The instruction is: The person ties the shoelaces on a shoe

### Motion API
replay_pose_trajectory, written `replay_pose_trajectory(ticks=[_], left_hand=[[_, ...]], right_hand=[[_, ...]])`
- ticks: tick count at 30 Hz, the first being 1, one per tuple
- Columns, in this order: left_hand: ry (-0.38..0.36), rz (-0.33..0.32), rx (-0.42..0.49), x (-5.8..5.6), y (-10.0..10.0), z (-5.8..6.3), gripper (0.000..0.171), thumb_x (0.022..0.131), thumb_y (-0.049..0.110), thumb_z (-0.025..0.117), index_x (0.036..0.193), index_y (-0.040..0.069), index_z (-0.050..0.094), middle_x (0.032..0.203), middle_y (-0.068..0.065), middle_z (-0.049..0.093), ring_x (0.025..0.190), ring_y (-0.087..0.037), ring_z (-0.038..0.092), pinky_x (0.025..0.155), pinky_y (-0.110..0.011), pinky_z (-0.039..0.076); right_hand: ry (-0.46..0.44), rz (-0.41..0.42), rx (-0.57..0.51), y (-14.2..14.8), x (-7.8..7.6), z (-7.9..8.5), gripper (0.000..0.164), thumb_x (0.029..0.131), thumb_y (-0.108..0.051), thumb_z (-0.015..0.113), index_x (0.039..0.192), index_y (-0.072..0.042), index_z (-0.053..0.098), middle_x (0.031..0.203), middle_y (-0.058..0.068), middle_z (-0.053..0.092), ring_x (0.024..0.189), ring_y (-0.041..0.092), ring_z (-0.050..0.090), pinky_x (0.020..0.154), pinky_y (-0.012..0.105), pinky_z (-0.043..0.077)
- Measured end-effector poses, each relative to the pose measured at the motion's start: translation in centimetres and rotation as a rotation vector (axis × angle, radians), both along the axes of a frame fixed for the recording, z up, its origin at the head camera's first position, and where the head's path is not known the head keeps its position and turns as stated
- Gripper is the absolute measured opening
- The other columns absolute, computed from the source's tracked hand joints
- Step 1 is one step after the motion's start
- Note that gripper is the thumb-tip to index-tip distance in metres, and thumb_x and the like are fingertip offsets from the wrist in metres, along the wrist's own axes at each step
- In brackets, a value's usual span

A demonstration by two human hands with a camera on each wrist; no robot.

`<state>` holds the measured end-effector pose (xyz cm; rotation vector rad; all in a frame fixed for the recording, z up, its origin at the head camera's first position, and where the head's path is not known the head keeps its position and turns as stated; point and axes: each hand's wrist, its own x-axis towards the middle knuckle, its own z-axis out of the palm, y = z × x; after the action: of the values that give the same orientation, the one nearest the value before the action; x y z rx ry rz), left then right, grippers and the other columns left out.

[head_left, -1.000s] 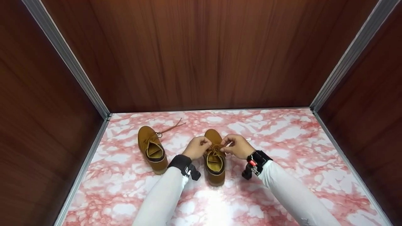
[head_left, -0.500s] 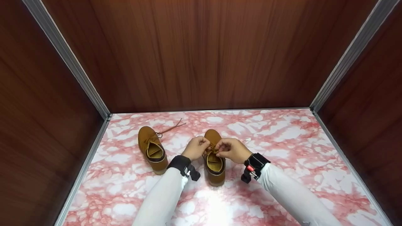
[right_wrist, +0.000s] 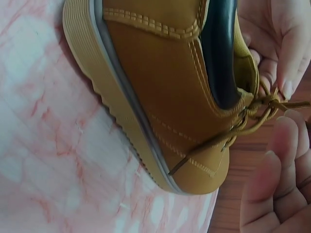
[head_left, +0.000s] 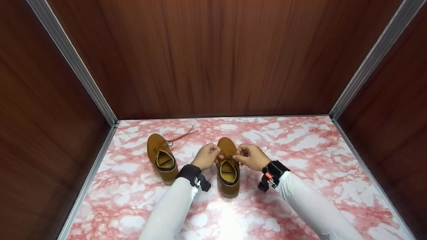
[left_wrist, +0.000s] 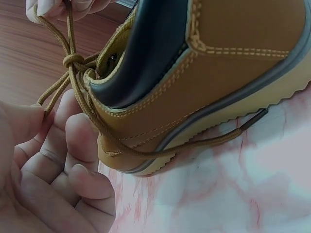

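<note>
Shows left hand (head_left: 206,157) and right hand (head_left: 252,158) pinching bow loops (left_wrist: 70,31), with lopsided knot (left_wrist: 74,60) possible from uneven pulling.

We're looking at a boxed-in space with reddish-brown wood-look sides: a far wall (head_left: 213,60) with streaky up-and-down grain, plus a left wall (head_left: 40,116) and a right wall (head_left: 393,100) that look darker. A grey metal strip (head_left: 71,61) runs up the far left corner, and we've got a matching grey post (head_left: 370,56) at far right. Down low it's a pink-and-white marbled surface (head_left: 300,143), kinda blotchy, with a bright patch of glare (head_left: 230,220) on the near side around the middle.
</note>
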<state>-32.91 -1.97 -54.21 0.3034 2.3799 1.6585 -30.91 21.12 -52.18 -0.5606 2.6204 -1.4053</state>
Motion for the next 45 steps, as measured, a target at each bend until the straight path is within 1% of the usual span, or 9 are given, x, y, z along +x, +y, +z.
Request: replay_pose_trajectory(ticks=[6, 11, 14, 20, 24, 29, 36, 41, 45], left_hand=[[-0.005, 0.002, -0.029, 0.2, -0.2, 0.1, 0.017, 0.111, 0.017, 0.048, 0.106, 0.004, 0.058, 0.099, -0.019, 0.08, 0.065, -0.017, 0.064, 0.057, -0.019, 0.047], [0.003, 0.015, -0.063, 0.3, -0.3, 0.1, 0.02, 0.113, 0.019, 0.043, 0.109, 0.004, 0.055, 0.1, -0.02, 0.079, 0.07, -0.026, 0.067, 0.056, -0.018, 0.043], [0.015, 0.015, -0.083, 0.4, -0.4, 0.1, 0.021, 0.114, 0.021, 0.042, 0.109, 0.005, 0.054, 0.098, -0.02, 0.079, 0.07, -0.026, 0.067, 0.058, -0.019, 0.043], [-0.005, 0.019, -0.076, 0.4, -0.4, 0.0, 0.02, 0.114, 0.022, 0.04, 0.108, 0.007, 0.052, 0.096, -0.018, 0.078, 0.062, -0.012, 0.06, 0.057, -0.02, 0.041], [0.002, 0.018, -0.064, 0.5, -0.4, -0.3, 0.019, 0.114, 0.02, 0.04, 0.108, 0.006, 0.051, 0.096, -0.019, 0.077, 0.064, -0.018, 0.063, 0.059, -0.02, 0.044], [0.0, 0.019, -0.051, 0.6, -0.3, -0.5, 0.018, 0.113, 0.019, 0.042, 0.109, 0.005, 0.052, 0.097, -0.021, 0.075, 0.067, -0.023, 0.065, 0.062, -0.021, 0.048], [-0.002, 0.003, -0.056, 0.5, -0.4, -0.4, 0.017, 0.112, 0.019, 0.045, 0.111, 0.004, 0.054, 0.101, -0.026, 0.075, 0.07, -0.024, 0.066, 0.059, -0.02, 0.048], [0.016, -0.007, -0.069, 0.3, -0.7, -0.3, 0.019, 0.112, 0.018, 0.046, 0.108, 0.002, 0.056, 0.1, -0.026, 0.075, 0.071, -0.027, 0.067, 0.057, -0.019, 0.047], [0.004, -0.008, -0.07, 0.1, -1.1, -0.4, 0.02, 0.112, 0.019, 0.046, 0.105, 0.003, 0.056, 0.1, -0.025, 0.074, 0.067, -0.019, 0.064, 0.055, -0.019, 0.046]], right_hand=[[0.012, -0.029, 0.002, 0.4, -0.2, 0.1, 0.018, 0.096, -0.012, 0.072, 0.083, -0.006, 0.061, 0.072, 0.0, 0.064, 0.066, 0.01, 0.062, 0.06, 0.021, 0.051], [-0.042, -0.058, -0.038, 0.5, -0.3, 0.1, 0.015, 0.099, -0.011, 0.064, 0.086, -0.007, 0.058, 0.08, 0.022, 0.069, 0.07, 0.03, 0.068, 0.059, 0.023, 0.054], [-0.049, -0.084, -0.05, 0.5, -0.4, 0.0, 0.014, 0.1, -0.011, 0.062, 0.087, -0.008, 0.059, 0.084, 0.027, 0.069, 0.068, 0.027, 0.068, 0.06, 0.024, 0.054], [0.016, -0.158, 0.014, 0.9, -0.5, -0.1, 0.015, 0.099, -0.013, 0.065, 0.086, -0.007, 0.067, 0.08, 0.021, 0.071, 0.06, 0.01, 0.059, 0.059, 0.023, 0.05], [0.008, -0.172, 0.075, 1.0, -0.6, 0.0, 0.018, 0.099, -0.014, 0.065, 0.082, -0.008, 0.068, 0.074, 0.011, 0.07, 0.06, 0.009, 0.058, 0.059, 0.024, 0.049], [0.048, -0.128, 0.174, 0.8, -0.5, 0.0, 0.02, 0.095, -0.015, 0.07, 0.076, -0.011, 0.066, 0.068, -0.006, 0.059, 0.062, 0.008, 0.053, 0.062, 0.024, 0.045], [0.138, -0.087, 0.269, 0.2, -0.4, 0.2, 0.035, 0.092, -0.029, 0.081, 0.066, -0.013, 0.063, 0.059, -0.01, 0.049, 0.059, 0.007, 0.046, 0.057, 0.023, 0.038], [0.171, -0.159, 0.262, 0.6, -0.5, 0.0, 0.038, 0.094, -0.029, 0.079, 0.061, -0.015, 0.067, 0.057, -0.01, 0.053, 0.058, 0.007, 0.047, 0.057, 0.024, 0.039], [0.211, -0.228, 0.25, 1.1, -0.6, -0.6, 0.037, 0.098, -0.025, 0.075, 0.062, -0.017, 0.071, 0.061, -0.005, 0.063, 0.06, 0.009, 0.05, 0.062, 0.026, 0.041]])
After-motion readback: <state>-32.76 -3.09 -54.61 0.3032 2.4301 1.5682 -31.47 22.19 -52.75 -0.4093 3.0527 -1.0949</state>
